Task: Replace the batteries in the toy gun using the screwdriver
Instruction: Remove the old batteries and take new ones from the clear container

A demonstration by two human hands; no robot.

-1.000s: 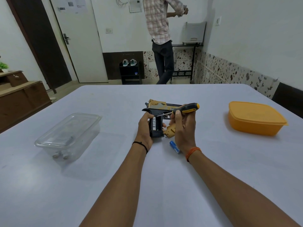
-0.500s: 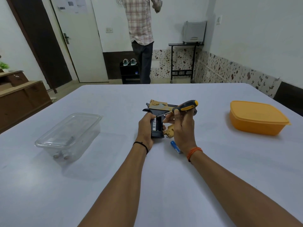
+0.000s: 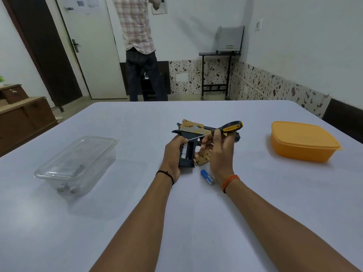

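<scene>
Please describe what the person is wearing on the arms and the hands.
Both forearms are bare, with no sleeves in view. The left hand has a thin black band around the wrist. The right hand has an orange thread band around the wrist. No gloves or rings are visible.

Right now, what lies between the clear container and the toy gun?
Head view: only bare table between the clear container and the toy gun.

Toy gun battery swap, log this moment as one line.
left hand grips toy gun | right hand holds screwdriver, tip at open compartment | blue battery on table
</scene>
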